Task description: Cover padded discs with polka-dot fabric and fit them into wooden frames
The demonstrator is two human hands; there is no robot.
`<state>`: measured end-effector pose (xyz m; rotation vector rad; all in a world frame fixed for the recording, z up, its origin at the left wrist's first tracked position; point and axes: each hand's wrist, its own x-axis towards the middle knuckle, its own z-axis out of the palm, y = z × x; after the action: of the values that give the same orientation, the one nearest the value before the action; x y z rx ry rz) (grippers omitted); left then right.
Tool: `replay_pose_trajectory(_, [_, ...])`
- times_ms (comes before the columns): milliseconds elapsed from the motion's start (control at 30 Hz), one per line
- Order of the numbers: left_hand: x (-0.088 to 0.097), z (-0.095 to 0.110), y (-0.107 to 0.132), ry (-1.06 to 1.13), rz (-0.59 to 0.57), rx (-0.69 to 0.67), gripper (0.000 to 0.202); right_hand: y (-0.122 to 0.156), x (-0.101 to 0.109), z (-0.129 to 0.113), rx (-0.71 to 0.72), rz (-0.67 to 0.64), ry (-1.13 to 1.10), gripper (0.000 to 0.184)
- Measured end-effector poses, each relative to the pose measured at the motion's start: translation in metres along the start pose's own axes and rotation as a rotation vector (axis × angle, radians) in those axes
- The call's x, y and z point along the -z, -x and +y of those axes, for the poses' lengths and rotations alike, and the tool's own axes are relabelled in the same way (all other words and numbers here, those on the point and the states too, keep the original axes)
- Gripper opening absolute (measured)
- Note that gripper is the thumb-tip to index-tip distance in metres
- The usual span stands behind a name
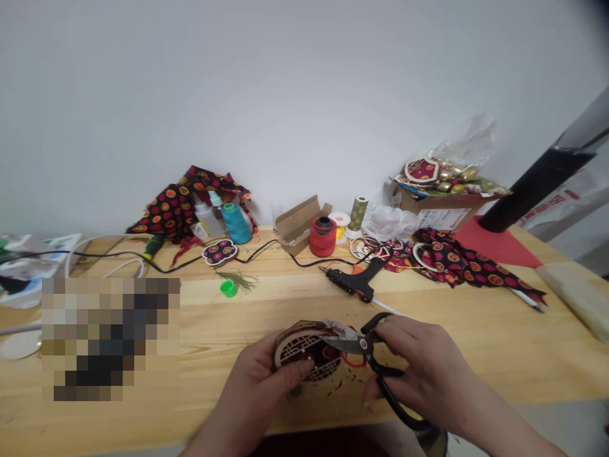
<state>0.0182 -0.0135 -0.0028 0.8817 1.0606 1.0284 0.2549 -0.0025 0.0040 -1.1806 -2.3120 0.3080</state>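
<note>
My left hand (266,381) grips a round wooden lattice ornament (284,357) by its left side, thumb pressed on its front. Dark patterned fabric shows behind the lattice. Black-handled scissors (351,344) are in my right hand (423,358), fingers through the handles. Their blades point left and lie across the ornament's upper right edge. A red cord (356,363) loops out beside the ornament, under the scissors. Below my right hand, a curved black handle-like piece (397,406) hangs at the table's front edge; what it belongs to is unclear.
Beyond my hands lies a black glue gun (352,282). Thread spools, red (323,236) and blue (236,223), stand near the wall. A green cap (229,289) sits left of centre. Patterned fabric (476,260) and a filled carton (438,212) are at the right. Dark scraps litter the wood.
</note>
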Motion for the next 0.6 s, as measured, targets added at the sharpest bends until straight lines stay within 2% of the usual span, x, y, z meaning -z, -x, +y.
replay_pose_trajectory(433, [0.0013, 0.0002, -0.0024, -0.033, -0.013, -0.001, 0.027, -0.0038, 0.0034, 0.0065, 0.021, -0.042, -0.002, 0.034])
replay_pose_trajectory(600, [0.0029, 0.0006, -0.0036, -0.03, 0.001, -0.001, 0.027, -0.0057, 0.0055, 0.0095, 0.074, -0.009, 0.053, 0.042])
